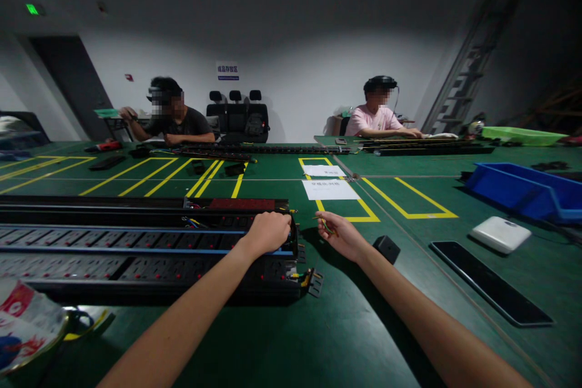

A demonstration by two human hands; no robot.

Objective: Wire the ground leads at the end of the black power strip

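Long black power strips [150, 270] with rows of sockets and small red lights lie side by side across the left of the table. My left hand [268, 233] is closed over the right end of one strip at the back of the row; its fingertips are partly hidden. Just right of that end, my right hand [342, 237] pinches a thin yellow-green wire [328, 228] between thumb and fingers. A black end piece [315, 284] hangs by coloured wires from the end of the nearest strip.
Right of my forearm are a black block [386, 248], a dark phone-like slab [491, 282], a white box [500, 234] and a blue bin [522, 191]. Paper sheets [331, 190] lie ahead. A printed tub [27, 327] stands front left. Two people work across the table.
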